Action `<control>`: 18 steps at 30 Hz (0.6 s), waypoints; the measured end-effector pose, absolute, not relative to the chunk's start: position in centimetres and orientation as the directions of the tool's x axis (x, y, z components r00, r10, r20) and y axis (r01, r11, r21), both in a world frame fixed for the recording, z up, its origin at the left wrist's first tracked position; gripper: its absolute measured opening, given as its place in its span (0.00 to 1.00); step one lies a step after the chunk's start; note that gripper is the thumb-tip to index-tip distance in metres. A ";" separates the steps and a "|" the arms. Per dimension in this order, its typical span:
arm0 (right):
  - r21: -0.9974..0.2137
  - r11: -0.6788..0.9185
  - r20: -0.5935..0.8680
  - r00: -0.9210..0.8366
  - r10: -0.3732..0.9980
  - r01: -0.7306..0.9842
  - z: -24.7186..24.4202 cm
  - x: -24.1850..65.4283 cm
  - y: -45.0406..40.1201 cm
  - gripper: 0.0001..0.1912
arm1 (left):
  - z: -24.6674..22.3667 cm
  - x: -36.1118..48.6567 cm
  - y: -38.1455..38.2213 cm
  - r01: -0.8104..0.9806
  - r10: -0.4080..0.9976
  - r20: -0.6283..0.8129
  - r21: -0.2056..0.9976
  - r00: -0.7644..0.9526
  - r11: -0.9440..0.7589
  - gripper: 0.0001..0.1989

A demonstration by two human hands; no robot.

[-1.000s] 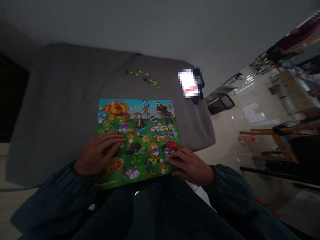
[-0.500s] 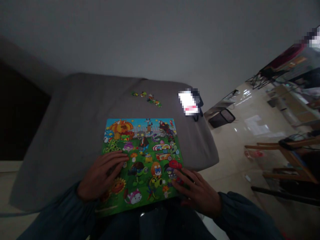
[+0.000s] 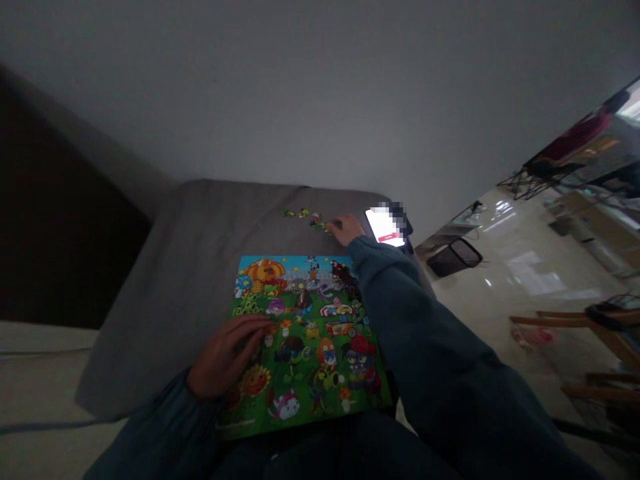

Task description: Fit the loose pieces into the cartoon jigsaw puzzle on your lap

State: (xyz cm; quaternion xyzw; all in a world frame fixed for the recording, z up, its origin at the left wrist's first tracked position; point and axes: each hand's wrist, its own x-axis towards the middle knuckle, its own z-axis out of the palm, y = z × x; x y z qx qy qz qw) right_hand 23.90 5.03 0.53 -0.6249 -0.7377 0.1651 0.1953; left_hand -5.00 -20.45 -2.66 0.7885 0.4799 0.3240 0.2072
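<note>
A colourful cartoon jigsaw board (image 3: 313, 333), green with a blue strip at its top, lies across my lap and the grey surface's near edge. My left hand (image 3: 233, 353) rests open on its left side, fingers stretched out. Beyond the board's far edge, a few small jigsaw pieces (image 3: 303, 213) lie loose in a short row. My right hand (image 3: 345, 230) is at the right end of that row, fingertips closed on a jigsaw piece (image 3: 327, 228) that they partly cover. My right sleeve crosses over the board's right edge.
A lit phone (image 3: 385, 227) lies right of my right hand on the grey cloth-covered surface (image 3: 190, 267). A pale wall (image 3: 310, 100) rises behind it. To the right, a dark bin (image 3: 455, 257) and wooden chair parts (image 3: 575, 320) stand on the shiny floor.
My right hand has left the board's lower right side and reached forward to the loose pieces. My left hand stays on the board. The view has shifted slightly.
</note>
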 end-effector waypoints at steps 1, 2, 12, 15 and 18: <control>-0.494 0.150 0.074 -0.130 0.989 0.857 0.1 23.7 5.6 0.14 | -2.6 -5.0 -20.5 0.623 0.892 0.316 0.639 0.323 -0.452 0.16; -0.503 0.140 0.065 -0.124 0.990 0.853 -0.2 23.8 5.8 0.12 | -2.6 -5.0 -20.5 0.621 0.891 0.319 0.640 0.322 -0.453 0.16; -0.677 0.059 -0.076 -0.149 0.986 0.734 0.9 25.9 2.5 0.05 | -2.7 -5.2 -20.2 0.562 0.879 0.306 0.680 0.364 -0.470 0.13; -0.743 0.078 -0.109 -0.235 0.966 0.665 2.3 25.0 -1.4 0.06 | -2.7 -5.1 -20.6 0.560 0.897 0.283 0.705 0.340 -0.435 0.14; -0.804 0.123 -0.135 -0.379 0.916 0.582 2.8 23.4 -8.2 0.12 | -2.7 -5.2 -21.0 0.556 0.921 0.224 0.743 0.319 -0.373 0.19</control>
